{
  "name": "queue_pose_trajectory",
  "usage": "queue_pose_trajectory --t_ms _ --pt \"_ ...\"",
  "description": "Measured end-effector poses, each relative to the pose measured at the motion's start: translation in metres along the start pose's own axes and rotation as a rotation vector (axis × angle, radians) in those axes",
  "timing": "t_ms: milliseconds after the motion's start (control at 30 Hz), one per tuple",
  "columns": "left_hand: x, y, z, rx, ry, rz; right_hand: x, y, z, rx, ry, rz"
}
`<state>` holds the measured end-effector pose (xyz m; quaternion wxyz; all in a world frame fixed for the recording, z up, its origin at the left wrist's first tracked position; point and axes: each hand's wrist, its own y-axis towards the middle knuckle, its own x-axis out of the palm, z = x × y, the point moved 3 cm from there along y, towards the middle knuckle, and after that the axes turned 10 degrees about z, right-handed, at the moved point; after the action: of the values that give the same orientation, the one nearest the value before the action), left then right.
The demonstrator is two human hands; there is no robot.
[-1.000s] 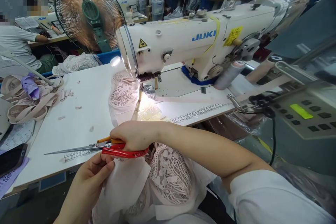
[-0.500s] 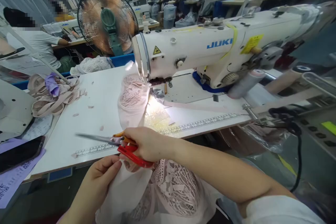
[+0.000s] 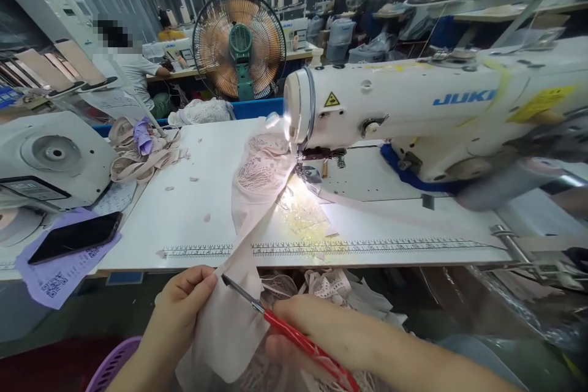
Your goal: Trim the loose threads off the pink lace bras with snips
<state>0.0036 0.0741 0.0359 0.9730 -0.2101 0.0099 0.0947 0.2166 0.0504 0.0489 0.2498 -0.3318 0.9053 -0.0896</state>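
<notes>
Pinched between the thumb and fingers of my left hand (image 3: 186, 297) is the edge of a pale pink lace garment (image 3: 229, 331), just in front of the table edge. My right hand (image 3: 312, 331) grips red-handled scissors (image 3: 294, 334). Their blades point up and left against the fabric, close to my left fingertips; how far they are parted is hard to tell. From my left hand a fabric strip runs up to a lace piece (image 3: 260, 174) lying at the needle of the sewing machine (image 3: 367, 104). More lace fabric hangs below the table, partly hidden by my right hand.
A ruler strip (image 3: 197, 251) runs along the front of the white table (image 3: 202, 196). A phone (image 3: 76, 237) lies on purple paper at left, near bundled straps (image 3: 138, 159). Behind stand a fan (image 3: 239, 43) and a seated person (image 3: 124, 73). A purple basket (image 3: 114, 364) is below.
The scissors have swung from pointing left above my left hand to lying against the fabric beside its fingertips. My right hand has moved down and right. The view has turned left.
</notes>
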Motion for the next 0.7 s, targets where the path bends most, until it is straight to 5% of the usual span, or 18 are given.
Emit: queue_pose_trajectory --t_ms 433,700 --pt "0.008 -0.007 -0.003 0.020 -0.018 -0.031 0.000 0.011 -0.028 0.111 -0.147 0.128" --pt "0.004 -0.011 0.007 0.119 0.114 -0.054 0.013 0.015 -0.009 0.031 0.126 0.149"
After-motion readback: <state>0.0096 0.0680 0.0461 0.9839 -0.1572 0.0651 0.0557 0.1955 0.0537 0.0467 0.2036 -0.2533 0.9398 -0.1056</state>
